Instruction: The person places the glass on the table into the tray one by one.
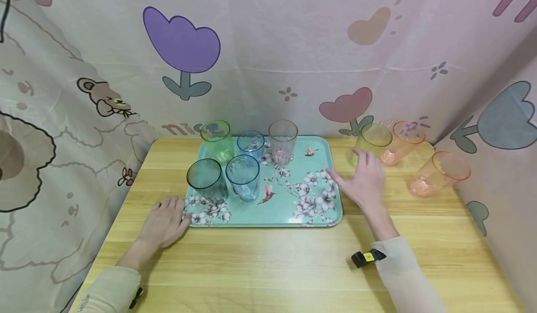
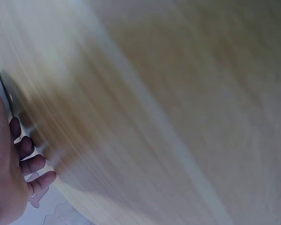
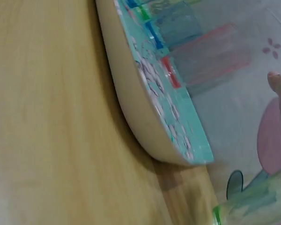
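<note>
My right hand (image 1: pixel 364 182) is at the front of a yellowish-green tumbler (image 1: pixel 376 138) just right of the tray, its thumb spread wide toward the tray's edge and its fingers overlapping the tumbler's lower part. In the right wrist view the green tumbler (image 3: pixel 253 201) shows below the thumb, with the fingers mostly cut off by the frame. My left hand (image 1: pixel 164 222) rests flat on the table, thumb close by the tray's left front corner. The turquoise floral tray (image 1: pixel 260 217) bears green (image 1: pixel 218 140), small blue (image 1: pixel 251 145), pink (image 1: pixel 283 140), dark grey (image 1: pixel 207 180) and light blue (image 1: pixel 243 180) tumblers.
Two orange tumblers, one (image 1: pixel 398 147) behind the yellowish-green one and another (image 1: pixel 436 178) nearer the right edge, stand on the wooden table (image 1: pixel 268 266). A printed curtain (image 1: pixel 268 47) hangs along the back and both sides.
</note>
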